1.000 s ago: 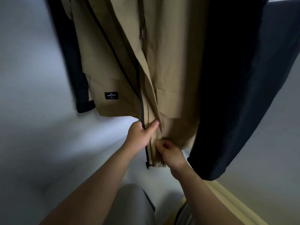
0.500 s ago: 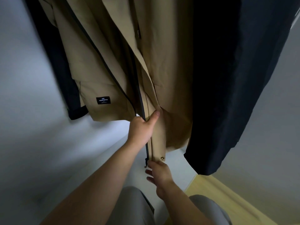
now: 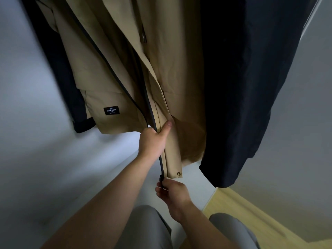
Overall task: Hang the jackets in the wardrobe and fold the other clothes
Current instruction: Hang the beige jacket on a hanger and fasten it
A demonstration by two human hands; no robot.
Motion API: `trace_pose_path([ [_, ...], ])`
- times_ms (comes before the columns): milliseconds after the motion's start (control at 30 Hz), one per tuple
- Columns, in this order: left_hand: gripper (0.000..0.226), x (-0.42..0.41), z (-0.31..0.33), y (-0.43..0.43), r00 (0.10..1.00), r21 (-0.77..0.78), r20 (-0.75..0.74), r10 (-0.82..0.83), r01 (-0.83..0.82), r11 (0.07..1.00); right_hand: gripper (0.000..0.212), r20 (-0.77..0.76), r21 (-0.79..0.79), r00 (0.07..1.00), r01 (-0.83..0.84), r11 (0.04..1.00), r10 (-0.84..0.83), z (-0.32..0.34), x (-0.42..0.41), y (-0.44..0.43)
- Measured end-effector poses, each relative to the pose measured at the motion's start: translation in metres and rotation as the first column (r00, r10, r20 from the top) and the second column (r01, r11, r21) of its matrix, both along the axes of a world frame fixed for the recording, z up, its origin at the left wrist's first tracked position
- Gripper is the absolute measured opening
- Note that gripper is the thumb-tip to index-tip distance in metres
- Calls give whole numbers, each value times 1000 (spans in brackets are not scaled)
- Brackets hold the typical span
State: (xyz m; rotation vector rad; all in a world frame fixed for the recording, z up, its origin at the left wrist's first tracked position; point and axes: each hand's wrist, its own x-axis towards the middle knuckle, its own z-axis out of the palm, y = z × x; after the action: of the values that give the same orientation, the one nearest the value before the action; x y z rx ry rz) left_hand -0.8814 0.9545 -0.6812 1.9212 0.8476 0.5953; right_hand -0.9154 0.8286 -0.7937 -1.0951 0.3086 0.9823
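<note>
Saw a tan jacket point(image 3: 111, 83) hanging unzipped, with a dark zip point(image 3: 150, 112) down its front edge, a black label point(image 3: 110, 110) low on one panel and a brass snap point(image 3: 178, 173) at the flap's point(image 3: 172, 151) bottom corner. Found the flap gripped by the left hand point(image 3: 152, 141) and the zip's lower end pinched by the right hand point(image 3: 173, 193). Noted a navy jacket point(image 3: 251, 87) hanging close against it.

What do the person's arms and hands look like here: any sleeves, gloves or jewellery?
The left arm and right arm are bare as far as the frame shows, with no sleeve in view. The left hand and right hand wear no gloves, and no ring, watch or bracelet is visible. Below them the legs are in plain grey legwear.
</note>
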Motion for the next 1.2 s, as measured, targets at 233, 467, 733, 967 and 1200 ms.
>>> trace_pose_path([
  [233, 63, -22, -27, -6, 930, 31, -309, -199, 219, 975, 12, 199, -124, 979, -17, 992, 42, -3, 1, -11],
  [467, 56, -23, -31, -7, 913, -97, -345, -216, 194, 976, 15, 168, -212, 983, -35, 977, 71, -1, 4, -23],
  [733, 55, -13, -31, -8, 940, -143, -298, -169, 131, 981, 13, 232, -312, 955, -107, 944, 185, 6, 20, -36],
  [967, 52, -11, -34, -9, 933, -141, -330, -143, 101, 985, 19, 307, -372, 920, -118, 921, 242, 4, 23, -32],
  [1200, 48, -13, -27, -4, 917, -93, -368, -153, 127, 988, 28, 393, -309, 854, -228, 923, 342, 10, 26, -20],
])
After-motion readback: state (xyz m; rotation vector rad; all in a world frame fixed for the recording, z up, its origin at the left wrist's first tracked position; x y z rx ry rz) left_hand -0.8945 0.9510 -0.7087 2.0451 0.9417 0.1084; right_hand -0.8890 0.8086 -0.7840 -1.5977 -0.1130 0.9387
